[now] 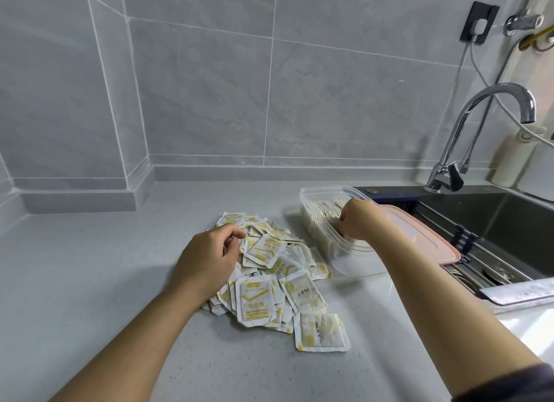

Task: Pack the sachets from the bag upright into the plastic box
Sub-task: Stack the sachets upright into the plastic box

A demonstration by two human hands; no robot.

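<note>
Left hand lies on the far left side of the pile, fingers curled, thumb and forefinger tips drawn together at a sachet's edge; whether they really pinch it cannot be told. Right hand reaches down into the plastic box, its fingers bent among the row of sachets standing there. The knuckles hide whether they grip any.

Each sachet is a small flat square, white, crinkled at the sealed border, printed with yellow bars and blocks on one face and a dark date stamp on the other. They lie loose and overlapping in a heap on the grey counter. A lone sachet lies just off the heap's near edge. The row in the box stands on edge, packed close against the far end.

Clear and long, the box sits just right of the heap, its near end showing bare floor. A pink lid lies behind it, over the rim of the sink, under the tap. Open counter spreads to the left and toward the viewer; the tiled wall closes the far side.
</note>
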